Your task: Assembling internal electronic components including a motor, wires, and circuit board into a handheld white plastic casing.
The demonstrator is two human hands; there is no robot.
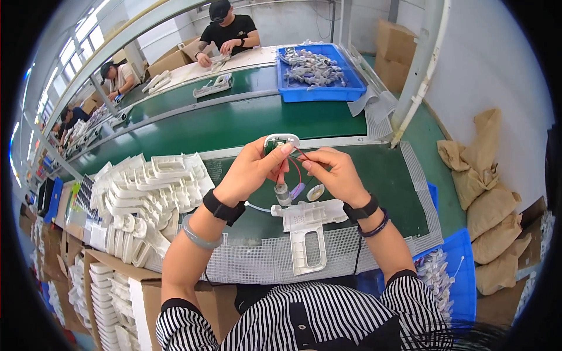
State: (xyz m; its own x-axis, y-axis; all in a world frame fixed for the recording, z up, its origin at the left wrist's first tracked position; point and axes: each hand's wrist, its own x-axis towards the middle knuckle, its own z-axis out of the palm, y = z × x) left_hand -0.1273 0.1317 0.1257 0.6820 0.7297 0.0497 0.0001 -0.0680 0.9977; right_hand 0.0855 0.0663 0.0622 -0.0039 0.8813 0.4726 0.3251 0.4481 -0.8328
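Note:
My left hand (252,167) is closed round a small white plastic cover (291,138) with a green circuit board inside, its thumb on top. Between its fingertips my right hand (335,171) pinches thin red and black wires (300,168) beside that cover. Below the hands, a small cylindrical metal part (283,195), perhaps a motor, rests near the wires. A purple-and-white part (297,190) and a small oval piece (315,192) lie next to it. Closer to me is a white plastic housing with a loop handle (307,241), a pale cable running from its left side.
White housing shells (149,187) are piled on the left, with a carton of more shells (105,298) below. Beyond the green conveyor (234,126) stands a blue bin (321,95) of small parts. Another blue bin (465,263) is at my right. Co-workers sit across the line.

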